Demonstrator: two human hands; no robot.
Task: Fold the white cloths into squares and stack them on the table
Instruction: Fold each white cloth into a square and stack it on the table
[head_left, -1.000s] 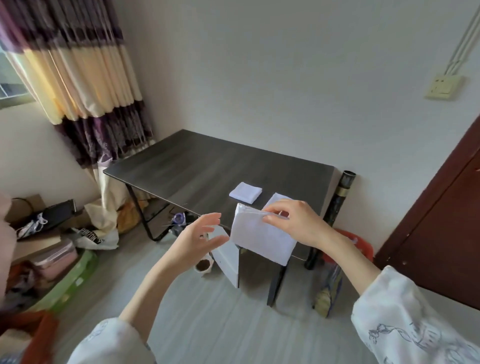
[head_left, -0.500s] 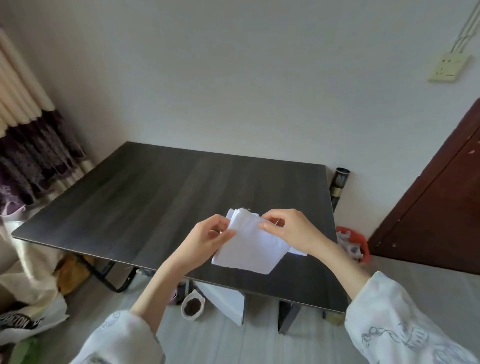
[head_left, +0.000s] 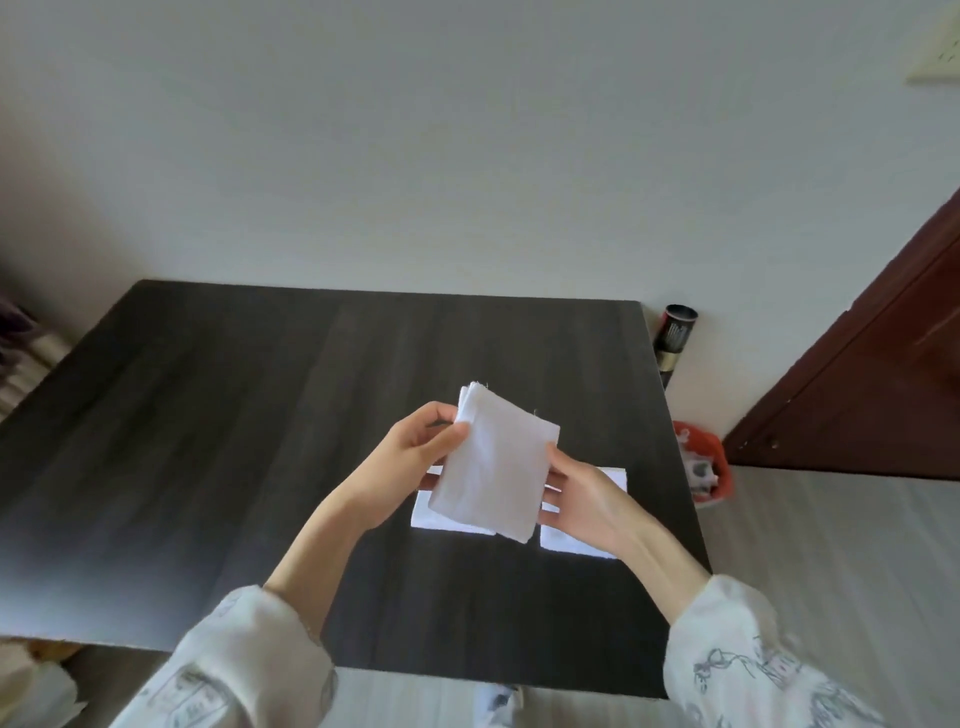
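I hold a folded white cloth (head_left: 496, 467) above the dark wooden table (head_left: 208, 441). My left hand (head_left: 410, 462) pinches its upper left edge between thumb and fingers. My right hand (head_left: 582, 506) supports it from below on the right, fingers flat under the cloth. Beneath the held cloth two more folded white cloths lie flat on the table: one folded cloth (head_left: 441, 519) to the left, largely hidden, and another folded cloth (head_left: 615, 478) under my right hand.
The table's right edge runs close to a brown door (head_left: 872, 395). A black tube (head_left: 675, 332) leans against the wall past the table's far right corner. An orange-red bin (head_left: 706, 467) stands on the floor right of the table.
The camera has moved closer and over the table. The held cloth now stands more upright and higher, with my right hand shifted from its top edge to beneath it.
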